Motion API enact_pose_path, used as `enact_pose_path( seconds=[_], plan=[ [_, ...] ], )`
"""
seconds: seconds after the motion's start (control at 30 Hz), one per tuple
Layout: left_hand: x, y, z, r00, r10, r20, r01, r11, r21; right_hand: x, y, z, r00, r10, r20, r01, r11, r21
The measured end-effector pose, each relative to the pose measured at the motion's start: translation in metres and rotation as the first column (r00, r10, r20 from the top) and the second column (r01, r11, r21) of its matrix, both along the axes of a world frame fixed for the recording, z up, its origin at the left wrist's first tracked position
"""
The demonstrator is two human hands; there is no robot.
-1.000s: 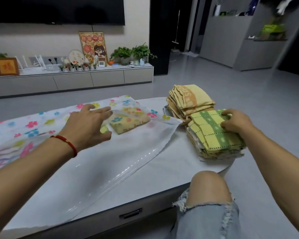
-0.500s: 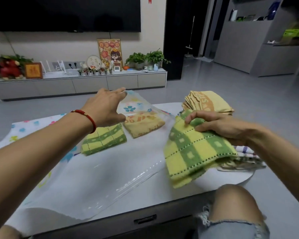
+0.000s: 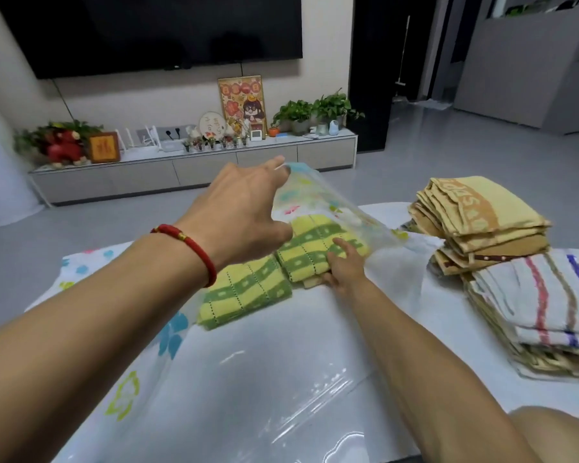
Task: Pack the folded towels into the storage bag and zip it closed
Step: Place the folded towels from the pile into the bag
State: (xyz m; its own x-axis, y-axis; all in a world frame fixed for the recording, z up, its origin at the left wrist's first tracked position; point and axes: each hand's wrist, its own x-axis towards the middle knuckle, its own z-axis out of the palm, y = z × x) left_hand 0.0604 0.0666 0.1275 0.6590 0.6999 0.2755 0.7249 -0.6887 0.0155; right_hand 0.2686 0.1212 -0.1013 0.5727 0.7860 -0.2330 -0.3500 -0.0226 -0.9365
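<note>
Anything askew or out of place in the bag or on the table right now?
Nothing stands out. The left hand lifts the bag flap while the right hand slides a folded green towel in beside another. The stacks waiting at right are a bit ragged, but stand.

Two green-checked towels [image 3: 244,292] in one storage bag [image 3: 315,198], two towel stacks [image 3: 475,212], two hands [image 3: 238,215]

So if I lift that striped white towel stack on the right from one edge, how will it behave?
The striped white towel stack would probably sag and slide apart: it is soft folded cloth, with loose layers showing unevenly at its near edge. It probably feels fairly heavy, since several layers show, and it seems unlikely to roll, lying flat on the table.
</note>
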Motion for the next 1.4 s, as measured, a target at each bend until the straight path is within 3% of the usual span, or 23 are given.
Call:
enact_pose_path(
  seconds=[0.1, 0.2, 0.33, 0.5, 0.63, 0.73, 0.87, 0.93, 1.03, 1.07, 1.13, 1.2, 1.3, 1.4],
  plan=[
    [-0.003, 0.000, 0.001, 1.000, 0.002, 0.017, -0.002, 1.000, 0.000, 0.007, 0.011, -0.010, 0.990, 0.006, 0.142, 0.000, 0.999, -0.039],
    [-0.005, 0.001, 0.000, 1.000, 0.012, 0.027, -0.012, 1.000, -0.005, 0.017, 0.016, -0.003, 0.944, -0.091, 0.317, 0.084, 0.996, 0.037],
    [-0.004, 0.001, -0.007, 1.000, 0.011, 0.011, -0.011, 1.000, -0.004, 0.029, 0.012, -0.008, 0.929, 0.012, 0.369, 0.033, 0.993, -0.114],
    [-0.003, 0.000, -0.020, 1.000, 0.020, 0.015, -0.020, 1.000, -0.012, 0.034, -0.002, 0.009, 0.947, 0.102, 0.306, -0.059, 0.987, -0.148],
    [0.004, 0.000, -0.027, 0.998, 0.058, -0.001, -0.058, 0.997, -0.057, 0.036, -0.046, 0.026, 0.844, 0.247, 0.477, -0.123, 0.954, -0.275],
    [0.022, -0.002, -0.034, 0.999, 0.044, -0.013, -0.045, 0.997, -0.058, 0.035, -0.104, 0.044, 0.649, 0.438, 0.622, -0.246, 0.894, -0.374],
    [0.045, -0.004, -0.043, 0.998, -0.020, -0.067, 0.018, 1.000, -0.021, 0.062, -0.176, 0.090, 0.439, 0.679, 0.588, -0.531, 0.724, -0.440],
    [0.052, -0.002, -0.046, 0.994, -0.049, -0.093, 0.050, 0.999, 0.009, 0.091, -0.200, 0.116, 0.449, 0.654, 0.608, -0.560, 0.737, -0.379],
    [0.058, 0.003, -0.048, 0.991, -0.084, -0.105, 0.084, 0.996, -0.001, 0.147, -0.199, 0.136, 0.630, 0.308, 0.713, -0.256, 0.949, -0.183],
    [0.059, 0.005, -0.049, 0.992, -0.090, -0.094, 0.089, 0.996, -0.009, 0.168, -0.187, 0.135, 0.606, 0.180, 0.775, -0.079, 0.983, -0.167],
    [0.062, 0.009, -0.050, 0.994, -0.089, -0.060, 0.088, 0.996, -0.025, 0.210, -0.157, 0.127, 0.395, 0.086, 0.914, 0.258, 0.945, -0.201],
    [0.066, 0.012, -0.049, 0.996, -0.082, -0.026, 0.081, 0.996, -0.030, 0.249, -0.130, 0.117, 0.275, 0.181, 0.944, 0.454, 0.841, -0.293],
    [0.073, 0.018, -0.046, 0.997, -0.071, 0.011, 0.071, 0.997, -0.024, 0.287, -0.096, 0.110, 0.351, 0.385, 0.853, 0.427, 0.746, -0.512],
    [0.079, 0.021, -0.046, 0.998, -0.060, 0.023, 0.061, 0.998, -0.019, 0.304, -0.078, 0.104, 0.373, 0.465, 0.803, 0.365, 0.722, -0.588]
  ],
)
